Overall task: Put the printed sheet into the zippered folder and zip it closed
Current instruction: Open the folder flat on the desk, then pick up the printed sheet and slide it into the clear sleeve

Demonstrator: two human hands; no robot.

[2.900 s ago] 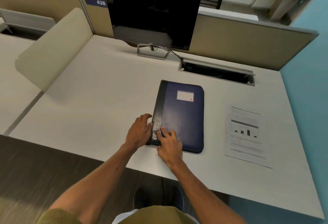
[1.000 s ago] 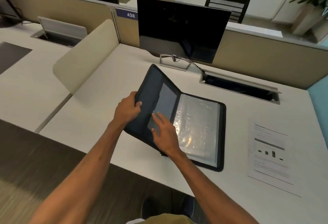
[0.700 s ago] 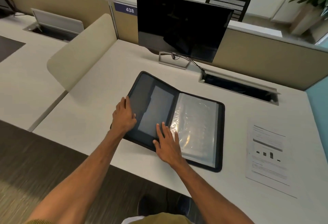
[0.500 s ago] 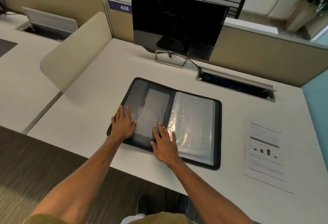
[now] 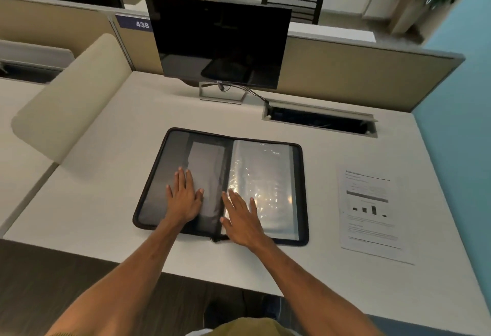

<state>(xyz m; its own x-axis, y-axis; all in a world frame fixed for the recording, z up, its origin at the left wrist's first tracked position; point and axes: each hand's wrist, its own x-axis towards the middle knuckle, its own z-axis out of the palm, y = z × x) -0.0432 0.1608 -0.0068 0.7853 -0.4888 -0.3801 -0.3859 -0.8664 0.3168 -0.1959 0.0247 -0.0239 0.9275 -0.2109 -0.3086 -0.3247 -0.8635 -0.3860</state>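
The zippered folder (image 5: 202,160) lies open and flat on the white desk, dark pockets on its left half and clear plastic sleeves (image 5: 265,173) on its right half. My left hand (image 5: 184,198) rests flat on the left half, fingers spread, holding nothing. My right hand (image 5: 242,217) lies flat on the lower part of the plastic sleeves, fingers apart. The printed sheet (image 5: 370,213), with text and a small bar chart, lies on the desk to the right of the folder, untouched.
A black monitor (image 5: 220,43) on a stand is behind the folder. An open cable tray (image 5: 318,120) sits at the back right. A beige divider (image 5: 71,96) borders the desk on the left, a partition wall at the back, a blue wall at right.
The closed folder was unzipped and its cover swung open to the left, then laid flat. Both hands moved inward onto the two open halves.
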